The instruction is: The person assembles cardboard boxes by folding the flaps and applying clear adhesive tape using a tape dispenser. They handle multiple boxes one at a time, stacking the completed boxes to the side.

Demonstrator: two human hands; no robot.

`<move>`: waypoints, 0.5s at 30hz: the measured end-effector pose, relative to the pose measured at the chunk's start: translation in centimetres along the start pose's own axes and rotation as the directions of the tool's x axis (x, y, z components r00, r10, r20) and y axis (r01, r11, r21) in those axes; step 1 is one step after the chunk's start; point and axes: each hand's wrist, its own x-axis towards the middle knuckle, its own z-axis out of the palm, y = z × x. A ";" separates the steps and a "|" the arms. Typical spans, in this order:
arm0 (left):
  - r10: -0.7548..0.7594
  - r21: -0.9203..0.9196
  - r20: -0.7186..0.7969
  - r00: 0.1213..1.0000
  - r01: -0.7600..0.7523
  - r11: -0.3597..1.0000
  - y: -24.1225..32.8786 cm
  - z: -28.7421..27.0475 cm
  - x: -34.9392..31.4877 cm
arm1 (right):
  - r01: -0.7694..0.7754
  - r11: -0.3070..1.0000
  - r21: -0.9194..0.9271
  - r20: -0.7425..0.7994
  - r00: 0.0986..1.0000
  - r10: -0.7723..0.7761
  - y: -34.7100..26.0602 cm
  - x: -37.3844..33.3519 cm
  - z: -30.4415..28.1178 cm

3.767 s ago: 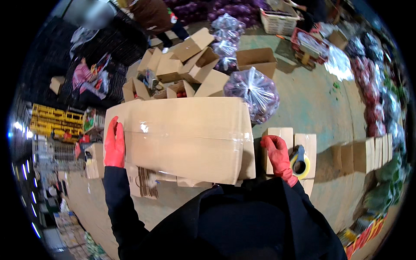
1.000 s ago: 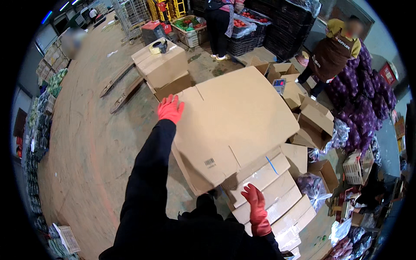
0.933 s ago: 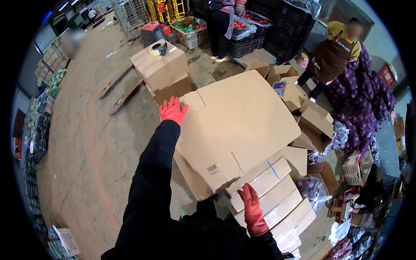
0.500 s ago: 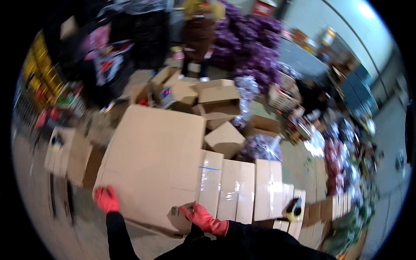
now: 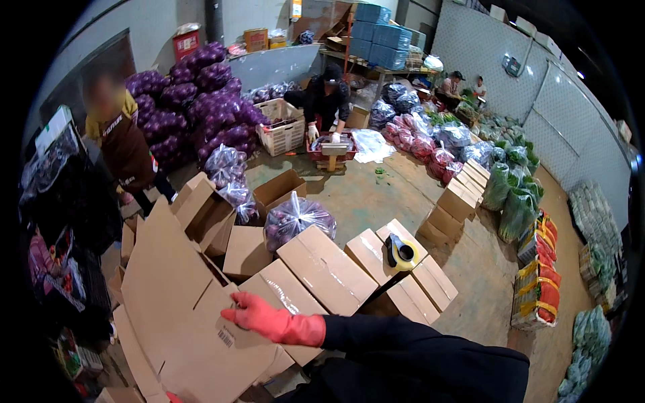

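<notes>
A large flattened cardboard box [image 5: 168,289], with slit flaps and a small printed label, lies tilted across the lower left. My right hand [image 5: 272,321], in a red rubber glove, reaches over from the right with its fingers closed at the edge of a flap. Only a sliver of my left hand [image 5: 174,397], also red-gloved, shows at the bottom edge by the cardboard; its fingers are hidden. Beside my right hand stand taped cartons [image 5: 327,269]. A tape dispenser [image 5: 401,253] with a yellowish roll rests on the cartons farther right.
Open cartons [image 5: 201,211] and a clear bag of purple onions [image 5: 299,220] stand beyond the cardboard. Purple net sacks [image 5: 201,107] are piled behind. One person [image 5: 114,141] stands at left; another [image 5: 327,101] works by a crate [image 5: 281,127]. Bagged greens [image 5: 517,208] line the right.
The view has swung to the right. The cardboard now sits farther left and more tilted, its slit flaps showing. My left hand has dropped almost out of the picture.
</notes>
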 end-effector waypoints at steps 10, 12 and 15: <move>0.436 -0.329 0.304 0.847 -0.335 0.883 26.7 20.7 -14.8 | 0.202 0.769 -0.607 0.004 0.968 -0.251 -17.4 -10.2 -14.2; 0.658 -0.432 0.354 0.664 -0.508 0.745 31.5 24.2 -18.7 | 0.246 0.698 -0.673 0.038 0.954 -0.299 -17.3 -10.8 -15.6; 0.670 -0.587 0.418 0.614 -0.380 0.715 37.2 28.2 -22.7 | 0.278 0.621 -0.733 0.098 0.946 -0.308 -17.4 -11.2 -17.4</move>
